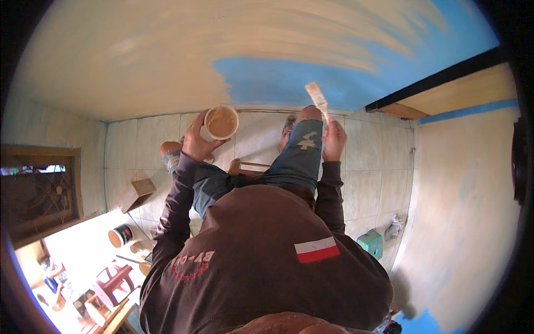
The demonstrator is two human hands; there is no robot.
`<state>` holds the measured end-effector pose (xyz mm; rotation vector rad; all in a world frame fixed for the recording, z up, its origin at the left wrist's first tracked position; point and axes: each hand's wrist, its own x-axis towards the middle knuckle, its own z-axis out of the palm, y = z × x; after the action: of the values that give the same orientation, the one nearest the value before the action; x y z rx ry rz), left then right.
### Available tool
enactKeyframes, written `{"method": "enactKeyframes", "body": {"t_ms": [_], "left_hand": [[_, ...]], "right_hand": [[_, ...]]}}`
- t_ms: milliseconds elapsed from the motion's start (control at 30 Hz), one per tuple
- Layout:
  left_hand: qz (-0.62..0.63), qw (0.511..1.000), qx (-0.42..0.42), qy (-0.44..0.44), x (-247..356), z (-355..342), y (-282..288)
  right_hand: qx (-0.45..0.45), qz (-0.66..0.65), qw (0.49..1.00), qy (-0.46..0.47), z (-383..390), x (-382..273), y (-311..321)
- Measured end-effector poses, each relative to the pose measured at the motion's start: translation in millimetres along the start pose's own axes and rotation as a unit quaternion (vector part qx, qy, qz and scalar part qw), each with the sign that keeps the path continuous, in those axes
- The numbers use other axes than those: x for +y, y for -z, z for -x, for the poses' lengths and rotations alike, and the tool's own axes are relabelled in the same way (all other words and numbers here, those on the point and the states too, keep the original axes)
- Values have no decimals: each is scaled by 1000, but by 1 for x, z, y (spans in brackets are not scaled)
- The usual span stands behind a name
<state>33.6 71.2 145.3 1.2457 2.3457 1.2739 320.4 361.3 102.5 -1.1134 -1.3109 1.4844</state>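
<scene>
My left hand (197,138) is wrapped round a white tub (236,119) that holds peach-coloured paint (221,122). In my right hand (334,139) is a paintbrush (317,98), its handle gripped and its pale bristles pointing up toward the wall. The brush appears in front of the blue part of the wall; whether the bristles touch it I cannot tell. That wall (150,72) is mostly covered in streaky peach paint, with a blue patch (267,80) low in the middle and more blue at the upper right.
Pale floor tiles (364,192) lie around my legs. A small wooden seat (250,168) is between them. To the left are a brown box (143,188) and a bucket (118,236); to the right, a green stool (371,243). A dark beam (439,80) juts out at the upper right.
</scene>
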Motion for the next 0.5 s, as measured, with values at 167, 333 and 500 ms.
{"method": "enactKeyframes", "body": {"t_ms": [167,333,500], "left_hand": [[15,998,-34,50,-22,17,-13],[58,998,-22,31,-15,29,-28],[27,998,-60,18,-9,32,-43]], "right_hand": [[-62,-75,988,-118,20,32,-25],[-171,-32,980,-96,32,58,-38],[-257,-109,943,-182,42,75,-62]]}}
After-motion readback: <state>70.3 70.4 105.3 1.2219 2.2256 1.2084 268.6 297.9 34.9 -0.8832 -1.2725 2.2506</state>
